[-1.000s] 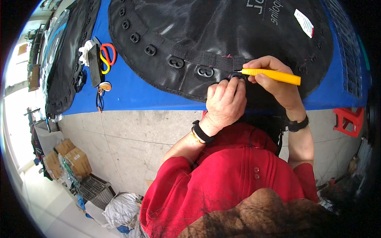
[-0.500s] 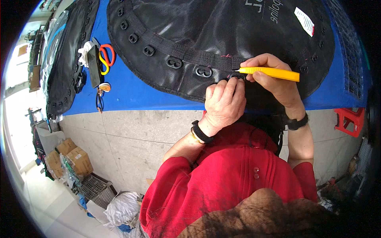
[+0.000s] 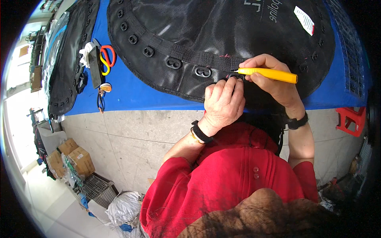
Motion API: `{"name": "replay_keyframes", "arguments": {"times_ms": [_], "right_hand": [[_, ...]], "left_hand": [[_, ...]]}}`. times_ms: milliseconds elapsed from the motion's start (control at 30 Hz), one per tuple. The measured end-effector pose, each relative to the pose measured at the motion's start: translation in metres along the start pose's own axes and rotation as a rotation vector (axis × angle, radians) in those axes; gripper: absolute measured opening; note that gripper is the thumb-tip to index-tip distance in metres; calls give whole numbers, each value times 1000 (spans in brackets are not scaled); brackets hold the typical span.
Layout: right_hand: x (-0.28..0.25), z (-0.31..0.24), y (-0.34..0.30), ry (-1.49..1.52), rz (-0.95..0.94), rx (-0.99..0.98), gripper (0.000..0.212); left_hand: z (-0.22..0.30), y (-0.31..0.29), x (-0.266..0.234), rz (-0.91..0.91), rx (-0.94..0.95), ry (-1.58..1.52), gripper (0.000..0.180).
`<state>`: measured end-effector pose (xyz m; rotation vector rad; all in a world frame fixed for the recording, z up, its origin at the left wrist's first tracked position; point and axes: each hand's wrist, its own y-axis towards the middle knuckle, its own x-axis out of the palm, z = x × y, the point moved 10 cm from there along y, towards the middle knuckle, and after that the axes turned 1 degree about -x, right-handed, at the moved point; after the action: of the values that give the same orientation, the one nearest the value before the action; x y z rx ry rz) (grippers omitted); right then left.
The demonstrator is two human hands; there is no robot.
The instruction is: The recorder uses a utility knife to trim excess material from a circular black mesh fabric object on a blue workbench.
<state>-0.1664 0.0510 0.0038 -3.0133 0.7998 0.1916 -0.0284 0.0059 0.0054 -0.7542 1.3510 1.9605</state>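
Covering most of the table: a large round black fabric sheet (image 3: 222,35), its webbing border studded with black plastic clips, one edge hanging over the table's near side.
Table: blue top (image 3: 131,93), bare strip along the near edge, grey tiled floor below.
Second fabric piece: black, at the far left of the table (image 3: 67,67), apart from the round sheet.
Right hand (image 3: 274,77): fingers clamped around a yellow-handled tool, resting on the sheet's border.
Left hand (image 3: 222,103): fingers curled together, pressing down on the webbing just beside the tool's tip; whether it pinches a clip cannot be told.
Yellow-handled tool (image 3: 270,73): lying nearly level, tip pointing left at the border between the hands.
Scissors: red and yellow handles (image 3: 108,59), left of the sheet, well apart from both hands.
White label (image 3: 304,20): on the sheet's far right.
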Motion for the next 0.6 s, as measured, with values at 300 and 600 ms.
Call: {"name": "replay_keyframes", "arguments": {"times_ms": [300, 600], "right_hand": [[-1, 5, -5, 33, 10, 6, 18], [-9, 4, -10, 20, 12, 19, 17]], "left_hand": [[0, 0, 0, 8, 2, -8, 45], [0, 0, 0, 3, 1, -5, 46]]}}
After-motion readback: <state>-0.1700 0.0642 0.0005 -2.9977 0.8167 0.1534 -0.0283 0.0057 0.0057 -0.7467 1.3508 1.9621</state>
